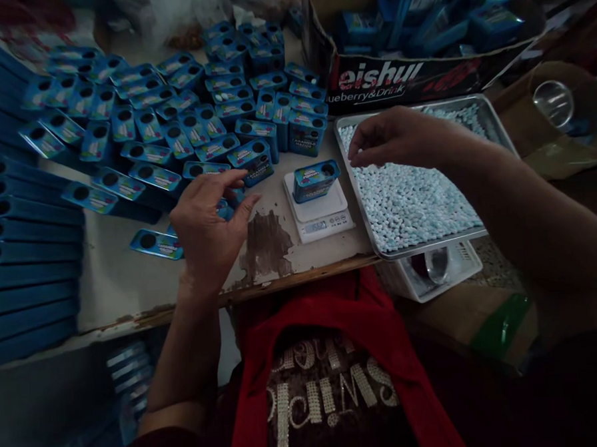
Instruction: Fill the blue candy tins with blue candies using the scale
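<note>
A small blue tin (316, 180) with a round hole in its top stands on a white digital scale (323, 225), whose display is lit. My left hand (211, 221) hovers left of the scale, thumb and fingers apart, near the front tins of a large group. A blue tin partly shows behind its fingers, and I see no grip on it. Over the left part of a metal tray (432, 243) is my right hand (399, 138), fingers curled together. Small pale blue and white candies (417, 197) fill the tray. Whatever lies within the right fingertips is hidden.
Many blue tins (147, 118) stand crowded at the back left, with stacked rows (24, 251) along the left edge. A cardboard box (371, 79) of tins sits behind the tray. Below the worn table edge (301, 277) is a white basket (461, 268).
</note>
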Motion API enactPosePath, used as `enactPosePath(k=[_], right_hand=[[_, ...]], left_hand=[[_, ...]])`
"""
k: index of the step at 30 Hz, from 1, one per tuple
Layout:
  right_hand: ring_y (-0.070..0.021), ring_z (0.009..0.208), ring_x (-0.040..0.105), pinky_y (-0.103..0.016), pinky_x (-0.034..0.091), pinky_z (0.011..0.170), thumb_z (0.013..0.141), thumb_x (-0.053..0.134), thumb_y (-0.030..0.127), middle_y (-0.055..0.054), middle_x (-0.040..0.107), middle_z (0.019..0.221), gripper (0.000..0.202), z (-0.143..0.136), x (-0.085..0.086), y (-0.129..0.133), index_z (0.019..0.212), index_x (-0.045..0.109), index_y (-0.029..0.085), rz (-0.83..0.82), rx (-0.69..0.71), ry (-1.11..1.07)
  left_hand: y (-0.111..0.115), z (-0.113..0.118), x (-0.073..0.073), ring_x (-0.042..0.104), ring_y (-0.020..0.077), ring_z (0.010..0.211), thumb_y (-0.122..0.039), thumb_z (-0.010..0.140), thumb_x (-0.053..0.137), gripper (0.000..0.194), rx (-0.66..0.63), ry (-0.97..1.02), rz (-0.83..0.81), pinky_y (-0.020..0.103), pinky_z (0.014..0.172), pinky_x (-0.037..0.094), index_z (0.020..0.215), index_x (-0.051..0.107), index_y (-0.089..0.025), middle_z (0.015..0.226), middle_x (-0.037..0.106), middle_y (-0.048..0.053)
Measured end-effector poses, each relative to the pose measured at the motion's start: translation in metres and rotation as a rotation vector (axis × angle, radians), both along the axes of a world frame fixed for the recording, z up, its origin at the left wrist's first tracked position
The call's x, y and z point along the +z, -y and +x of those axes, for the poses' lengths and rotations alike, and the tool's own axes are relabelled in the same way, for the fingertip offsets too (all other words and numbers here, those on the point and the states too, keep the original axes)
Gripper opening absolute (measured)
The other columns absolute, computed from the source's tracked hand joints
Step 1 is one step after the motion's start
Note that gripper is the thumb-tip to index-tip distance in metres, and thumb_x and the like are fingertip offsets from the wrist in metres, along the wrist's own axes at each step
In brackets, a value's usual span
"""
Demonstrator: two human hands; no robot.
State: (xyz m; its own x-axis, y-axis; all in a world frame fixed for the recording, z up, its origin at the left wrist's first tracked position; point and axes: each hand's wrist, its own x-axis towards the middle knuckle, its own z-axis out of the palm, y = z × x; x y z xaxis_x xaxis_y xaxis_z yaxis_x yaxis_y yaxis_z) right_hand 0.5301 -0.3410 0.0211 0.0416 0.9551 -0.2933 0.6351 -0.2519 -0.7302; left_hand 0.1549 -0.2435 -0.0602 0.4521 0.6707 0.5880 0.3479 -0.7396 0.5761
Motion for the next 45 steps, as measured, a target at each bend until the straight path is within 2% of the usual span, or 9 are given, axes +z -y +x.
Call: enactPosePath(k=[8,13,17,20,23,28,36,41,45], right_hand=[[-0.0213,0.079,0.061,-0.035,0.046,0.071,0.091,0.105,0.045,0.002,0.069,0.078,0.025,-0.023,0.010,-0.019,0.097,0.087,0.027,0.062,0.091,0.109],[-0.0220,0.089,0.068,-0.033,0.051,0.080,0.094,0.100,0.038,0.001,0.068,0.081,0.020,-0.020,0.012,-0.011,0.101,0.089,0.023,0.082,0.037,0.197],[-0.0243,0.088,0.073,-0.035,0.053,0.080,0.092,0.101,0.032,0.000,0.071,0.082,0.016,0.005,0.006,0.014,0.102,0.092,0.023,0.056,-0.038,0.233],[-0.0240,0.080,0.074,-0.039,0.054,0.078,0.094,0.095,0.023,-0.001,0.077,0.080,0.006,0.031,-0.011,0.038,0.099,0.093,0.026,-0.015,-0.011,0.284],[-0.0258,0.077,0.075,-0.044,0.056,0.082,0.092,0.093,0.020,-0.001,0.081,0.081,0.013,0.051,-0.036,0.060,0.100,0.095,0.029,-0.052,-0.029,0.345],[-0.0350,0.090,0.082,-0.051,0.060,0.092,0.091,0.103,0.029,-0.006,0.087,0.098,0.022,0.061,-0.071,0.082,0.112,0.098,0.030,-0.054,-0.139,0.382],[-0.0330,0.087,0.080,-0.045,0.052,0.080,0.096,0.105,0.054,-0.008,0.088,0.100,0.032,0.062,-0.105,0.084,0.113,0.094,0.029,-0.111,-0.118,0.452],[-0.0318,0.087,0.079,-0.044,0.054,0.084,0.090,0.107,0.049,-0.008,0.086,0.100,0.036,0.064,-0.127,0.081,0.114,0.091,0.027,0.015,-0.109,0.382],[-0.0326,0.089,0.077,-0.043,0.057,0.084,0.093,0.098,0.041,-0.010,0.084,0.104,0.032,0.064,-0.139,0.082,0.120,0.088,0.026,0.116,0.003,0.377]], left_hand=[[0.005,0.003,-0.013,0.082,0.0303,0.105,-0.037,0.108,0.090,0.033,-0.069,-0.001,-0.146,0.050,0.106,0.071,0.140,0.082,-0.037,0.123,0.085,0.004],[0.009,0.028,-0.042,0.078,0.0361,0.132,-0.042,0.101,0.099,0.069,-0.101,0.038,-0.274,0.050,0.111,0.069,0.161,0.064,-0.031,0.145,0.079,0.011],[0.007,0.044,-0.065,0.077,0.0364,0.133,-0.042,0.096,0.105,0.079,-0.139,0.043,-0.376,0.049,0.110,0.068,0.160,0.060,-0.032,0.145,0.077,0.012],[0.005,0.053,-0.075,0.078,0.0339,0.131,-0.040,0.094,0.106,0.077,-0.138,0.042,-0.413,0.047,0.108,0.067,0.157,0.061,-0.033,0.144,0.078,0.010],[0.004,0.061,-0.077,0.078,0.0324,0.130,-0.036,0.093,0.106,0.075,-0.141,0.020,-0.434,0.045,0.106,0.068,0.154,0.062,-0.031,0.143,0.079,0.009],[0.002,0.072,-0.075,0.078,0.0311,0.127,-0.039,0.093,0.108,0.074,-0.129,-0.010,-0.430,0.046,0.109,0.067,0.152,0.065,-0.030,0.141,0.080,0.008],[0.002,0.075,-0.071,0.080,0.0318,0.125,-0.041,0.093,0.111,0.066,-0.092,-0.044,-0.432,0.044,0.106,0.069,0.145,0.074,-0.028,0.137,0.083,0.009],[0.006,0.077,-0.070,0.082,0.0319,0.124,-0.032,0.091,0.110,0.066,-0.072,-0.046,-0.459,0.045,0.103,0.070,0.147,0.076,-0.028,0.136,0.084,0.008],[0.008,0.078,-0.071,0.083,0.0335,0.124,-0.032,0.088,0.112,0.068,-0.062,-0.040,-0.455,0.047,0.106,0.072,0.146,0.077,-0.029,0.138,0.085,0.008]])
